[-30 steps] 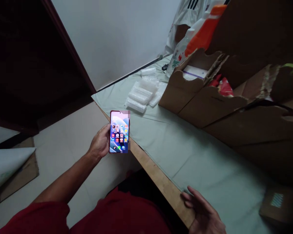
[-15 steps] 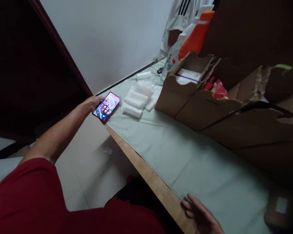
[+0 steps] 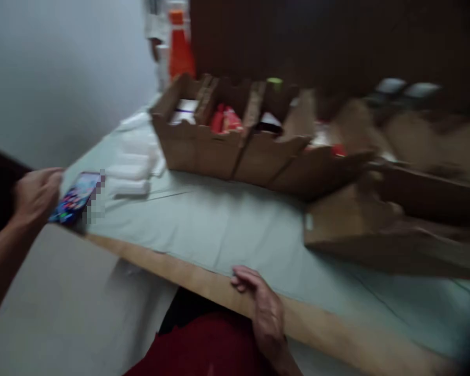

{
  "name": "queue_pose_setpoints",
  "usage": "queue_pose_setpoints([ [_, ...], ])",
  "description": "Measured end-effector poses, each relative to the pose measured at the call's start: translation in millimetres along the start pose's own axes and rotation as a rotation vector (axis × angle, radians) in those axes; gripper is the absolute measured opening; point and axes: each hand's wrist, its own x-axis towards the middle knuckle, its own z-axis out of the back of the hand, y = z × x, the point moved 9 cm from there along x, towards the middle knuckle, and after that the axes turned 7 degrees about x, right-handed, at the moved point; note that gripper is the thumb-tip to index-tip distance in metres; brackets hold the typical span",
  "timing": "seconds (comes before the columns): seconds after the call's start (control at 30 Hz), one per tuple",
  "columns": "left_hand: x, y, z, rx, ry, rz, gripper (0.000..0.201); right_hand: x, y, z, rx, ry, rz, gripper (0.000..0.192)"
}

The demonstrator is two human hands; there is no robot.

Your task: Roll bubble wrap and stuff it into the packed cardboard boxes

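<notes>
Left hand: my left hand [image 3: 33,196] grips the smartphone [image 3: 75,197] at the table [image 3: 203,230] corner, 9 o'clock
Right hand: my right hand [image 3: 260,303] rests loosely spread on the table's near edge, 6 o'clock
Beyond: cardboard boxes [image 3: 235,141] at 12 o'clock

Red garment [image 3: 203,350] is worn, seen at 6 o'clock. Both forearms are bare; left hand [image 3: 33,196] and right hand [image 3: 264,308] are ungloved.
</notes>
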Motion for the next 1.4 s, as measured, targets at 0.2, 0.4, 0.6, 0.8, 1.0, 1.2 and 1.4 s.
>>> queue_pose_setpoints([
  [0.2,-101,-149,-31.3,-0.359,-0.023,-0.339,0.027,2,38,12,-0.082,0.101,0.151,0.025],
  [0.4,-199,-349,-43.3,-0.672,0.155,-0.811,0.048,-21,95,170,-0.449,-0.436,0.331,0.027],
  [0.6,-205,-476,-84.0,-0.935,0.404,-0.779,0.085,-6,91,342,-0.439,-0.860,0.274,0.060],
  [0.8,-214,-527,-96.4,-1.062,0.467,-0.707,0.078,42,44,358,-0.370,-0.521,0.024,0.058],
  [1.0,-229,-468,-91.9,-0.936,0.562,-0.522,0.029,-6,30,307,-0.396,-0.496,0.009,0.038],
  [1.2,-219,-404,-96.0,-0.826,0.482,-0.406,0.031,-6,18,263,-0.319,-0.400,-0.012,0.034],
  [1.4,-208,-410,-102.4,-0.824,0.438,-0.495,0.027,10,28,273,-0.238,-0.444,-0.046,0.036],
])
